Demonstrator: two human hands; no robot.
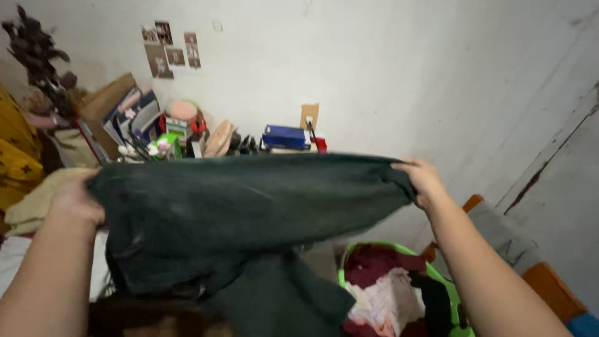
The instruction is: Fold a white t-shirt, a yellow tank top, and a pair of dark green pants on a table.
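I hold a dark green garment [237, 212] stretched out in front of me at chest height. My left hand [75, 200] grips its left end and my right hand [423, 180] grips its right end. The cloth sags in the middle and its lower part hangs down toward the bottom of the view. Below my right forearm stands a bright green laundry basket [437, 271] with maroon, white and black clothes in it.
A cluttered shelf along the white wall holds a blue box [284, 136], books [134, 118], a pink-lidded jar [183, 112] and small items. Photos [167, 48] hang on the wall. Yellow cloth [14, 156] lies at left; an orange-edged, grey-covered piece [549, 287] sits at right.
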